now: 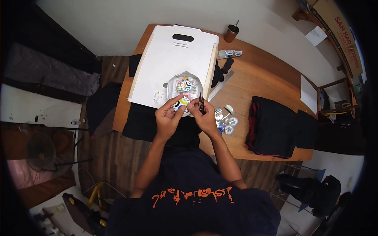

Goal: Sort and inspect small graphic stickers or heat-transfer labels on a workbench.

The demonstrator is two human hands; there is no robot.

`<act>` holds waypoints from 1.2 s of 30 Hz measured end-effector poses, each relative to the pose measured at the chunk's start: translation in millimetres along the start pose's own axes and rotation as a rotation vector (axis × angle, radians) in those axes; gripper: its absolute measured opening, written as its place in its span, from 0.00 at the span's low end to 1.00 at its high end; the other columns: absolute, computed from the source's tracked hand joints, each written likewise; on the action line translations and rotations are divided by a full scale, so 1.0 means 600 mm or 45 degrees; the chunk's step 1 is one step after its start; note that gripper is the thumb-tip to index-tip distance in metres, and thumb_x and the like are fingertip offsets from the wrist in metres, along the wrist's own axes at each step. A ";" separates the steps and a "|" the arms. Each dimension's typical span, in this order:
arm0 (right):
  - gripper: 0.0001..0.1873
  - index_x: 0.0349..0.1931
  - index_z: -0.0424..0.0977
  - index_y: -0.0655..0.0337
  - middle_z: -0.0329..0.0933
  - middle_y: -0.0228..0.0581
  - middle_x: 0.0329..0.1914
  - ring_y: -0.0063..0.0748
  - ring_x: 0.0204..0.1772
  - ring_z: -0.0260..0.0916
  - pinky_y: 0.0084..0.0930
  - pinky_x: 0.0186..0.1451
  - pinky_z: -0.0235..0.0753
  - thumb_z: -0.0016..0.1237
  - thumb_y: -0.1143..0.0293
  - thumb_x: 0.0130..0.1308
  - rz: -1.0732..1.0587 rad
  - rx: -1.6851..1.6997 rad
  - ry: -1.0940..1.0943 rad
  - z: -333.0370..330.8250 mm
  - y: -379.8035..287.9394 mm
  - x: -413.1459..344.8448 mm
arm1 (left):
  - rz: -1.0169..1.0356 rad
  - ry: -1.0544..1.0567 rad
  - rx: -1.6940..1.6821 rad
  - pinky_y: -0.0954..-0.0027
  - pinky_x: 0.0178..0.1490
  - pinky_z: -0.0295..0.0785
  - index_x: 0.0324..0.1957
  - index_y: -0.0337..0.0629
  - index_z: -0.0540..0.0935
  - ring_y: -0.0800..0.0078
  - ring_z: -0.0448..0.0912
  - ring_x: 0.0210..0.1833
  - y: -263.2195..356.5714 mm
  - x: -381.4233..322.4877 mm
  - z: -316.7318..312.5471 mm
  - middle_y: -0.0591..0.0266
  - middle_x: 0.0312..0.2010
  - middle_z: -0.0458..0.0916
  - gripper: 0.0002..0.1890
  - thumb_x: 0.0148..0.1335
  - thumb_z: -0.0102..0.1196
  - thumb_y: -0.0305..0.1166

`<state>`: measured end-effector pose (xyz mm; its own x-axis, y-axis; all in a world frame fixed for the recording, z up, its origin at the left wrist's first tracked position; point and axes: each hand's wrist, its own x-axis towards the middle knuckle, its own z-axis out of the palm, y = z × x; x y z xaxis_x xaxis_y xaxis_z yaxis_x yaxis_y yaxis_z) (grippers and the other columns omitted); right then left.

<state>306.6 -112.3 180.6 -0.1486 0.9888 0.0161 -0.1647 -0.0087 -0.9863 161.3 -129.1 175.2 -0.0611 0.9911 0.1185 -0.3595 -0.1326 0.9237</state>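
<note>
Between both hands is a round white sticker (179,103) with black, yellow-green and blue curved shapes. My left hand (168,118) pinches its left and lower edge with thumb and fingers. At its right edge, the fingertips of my right hand (205,117) meet it. A slim dark pointed tool (201,103), perhaps tweezers, is tucked in my right hand with its tip upward. Just beyond the hands lies a whitish round bag or bowl (170,85) with several colourful stickers (186,84) in it. It rests on a white plastic board (174,60).
Black fabric (162,125) lies under the board's near edge. Right of my hands are several round stickers (229,122) and a metal ruler (221,85). Folded dark clothing (273,126) lies farther right on the wooden table (260,76). A brown tumbler (231,34) stands at the back.
</note>
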 end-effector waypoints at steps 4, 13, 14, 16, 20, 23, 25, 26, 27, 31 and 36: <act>0.06 0.39 0.75 0.63 0.59 0.14 0.20 0.05 0.24 0.50 0.11 0.27 0.49 0.57 0.71 0.69 -0.003 -0.054 0.071 0.007 0.005 -0.006 | -0.044 0.052 -0.004 0.75 0.54 0.78 0.60 0.24 0.76 0.73 0.80 0.51 -0.009 -0.002 -0.003 0.54 0.52 0.78 0.19 0.66 0.54 0.14; 0.21 0.54 0.67 0.63 0.55 0.26 0.26 0.18 0.26 0.52 0.18 0.30 0.58 0.29 0.55 0.80 0.138 0.252 -0.240 -0.016 0.038 -0.029 | -0.085 0.039 0.010 0.74 0.52 0.79 0.61 0.25 0.75 0.73 0.80 0.50 0.007 -0.004 -0.009 0.55 0.49 0.78 0.20 0.67 0.53 0.14; 0.21 0.53 0.66 0.63 0.56 0.26 0.26 0.18 0.26 0.52 0.18 0.31 0.58 0.28 0.55 0.80 0.138 0.200 -0.285 -0.020 0.040 -0.034 | -0.086 0.039 0.010 0.74 0.52 0.79 0.61 0.25 0.75 0.73 0.80 0.50 0.012 -0.004 -0.007 0.55 0.49 0.78 0.20 0.67 0.53 0.14; 0.20 0.50 0.66 0.63 0.56 0.28 0.24 0.18 0.24 0.53 0.17 0.29 0.58 0.29 0.54 0.81 0.200 0.252 -0.321 -0.014 0.021 -0.040 | 0.016 -0.010 0.028 0.74 0.54 0.78 0.61 0.25 0.76 0.73 0.80 0.50 0.018 -0.005 -0.006 0.54 0.49 0.78 0.20 0.67 0.52 0.13; 0.21 0.44 0.66 0.63 0.55 0.28 0.17 0.18 0.16 0.48 0.16 0.20 0.52 0.31 0.51 0.81 0.273 0.423 -0.288 -0.006 0.036 -0.066 | 0.042 -0.052 0.089 0.74 0.54 0.78 0.61 0.25 0.75 0.72 0.80 0.51 0.024 -0.006 -0.005 0.54 0.50 0.78 0.20 0.67 0.51 0.12; 0.21 0.43 0.65 0.62 0.53 0.26 0.16 0.16 0.15 0.46 0.17 0.19 0.49 0.31 0.51 0.81 0.227 0.465 -0.368 -0.008 0.048 -0.071 | 0.056 -0.067 0.080 0.74 0.54 0.78 0.61 0.25 0.76 0.72 0.80 0.52 0.039 -0.005 0.007 0.54 0.50 0.78 0.20 0.67 0.50 0.12; 0.21 0.41 0.65 0.61 0.51 0.24 0.15 0.15 0.15 0.44 0.18 0.19 0.47 0.33 0.50 0.81 0.275 0.547 -0.349 -0.005 0.053 -0.077 | 0.058 -0.074 0.063 0.74 0.54 0.77 0.60 0.25 0.76 0.72 0.79 0.52 0.041 -0.005 0.008 0.54 0.50 0.78 0.19 0.67 0.50 0.12; 0.21 0.41 0.65 0.61 0.51 0.24 0.15 0.15 0.15 0.44 0.18 0.19 0.47 0.33 0.50 0.81 0.275 0.547 -0.350 -0.003 0.053 -0.079 | 0.059 -0.073 0.064 0.74 0.54 0.77 0.60 0.25 0.76 0.72 0.79 0.52 0.038 -0.006 0.005 0.54 0.50 0.78 0.19 0.67 0.50 0.12; 0.21 0.41 0.65 0.61 0.51 0.24 0.15 0.15 0.15 0.43 0.18 0.19 0.46 0.33 0.50 0.80 0.284 0.580 -0.332 -0.002 0.053 -0.081 | 0.043 -0.067 0.069 0.74 0.55 0.77 0.60 0.24 0.76 0.72 0.79 0.52 0.034 -0.007 0.002 0.55 0.50 0.78 0.19 0.67 0.50 0.12; 0.21 0.39 0.65 0.60 0.51 0.23 0.15 0.15 0.15 0.43 0.18 0.19 0.45 0.34 0.50 0.80 0.289 0.604 -0.308 -0.002 0.051 -0.081 | 0.010 -0.072 0.097 0.75 0.54 0.77 0.60 0.24 0.76 0.73 0.79 0.52 0.029 -0.010 -0.002 0.54 0.50 0.78 0.19 0.67 0.50 0.12; 0.21 0.39 0.64 0.60 0.51 0.23 0.15 0.15 0.15 0.43 0.17 0.19 0.45 0.33 0.49 0.80 0.260 0.579 -0.314 -0.002 0.048 -0.078 | 0.031 -0.107 0.123 0.76 0.53 0.75 0.59 0.24 0.77 0.73 0.79 0.52 0.029 -0.010 -0.001 0.54 0.50 0.78 0.19 0.67 0.50 0.12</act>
<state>309.8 -158.7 151.2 -0.4368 0.8964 -0.0761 -0.5048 -0.3142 -0.8040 154.7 -137.1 190.3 0.0107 0.9858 0.1673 -0.2670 -0.1584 0.9506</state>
